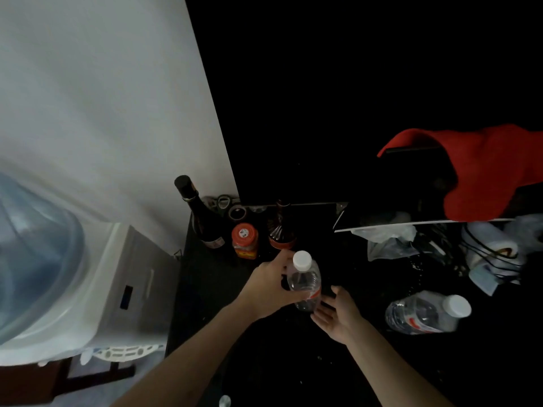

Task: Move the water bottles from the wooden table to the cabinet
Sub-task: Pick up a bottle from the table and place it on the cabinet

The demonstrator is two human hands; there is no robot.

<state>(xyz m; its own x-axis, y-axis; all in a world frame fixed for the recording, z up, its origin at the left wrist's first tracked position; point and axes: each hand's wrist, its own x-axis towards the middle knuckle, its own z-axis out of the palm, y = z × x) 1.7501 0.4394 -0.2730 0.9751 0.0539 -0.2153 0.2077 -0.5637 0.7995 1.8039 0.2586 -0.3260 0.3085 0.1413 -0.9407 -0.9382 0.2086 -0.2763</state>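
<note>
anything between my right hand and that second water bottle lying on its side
Nothing visible. The right hand is open beside the upright bottle held by the left hand; bare dark surface separates it from the lying bottle.

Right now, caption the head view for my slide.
Left hand grips upright bottle on dark top; right hand open beside it.

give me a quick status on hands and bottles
Left hand grips upright water bottle. Right hand open beside it. Second bottle lying at right. Orange-lidded jar close behind.
</note>
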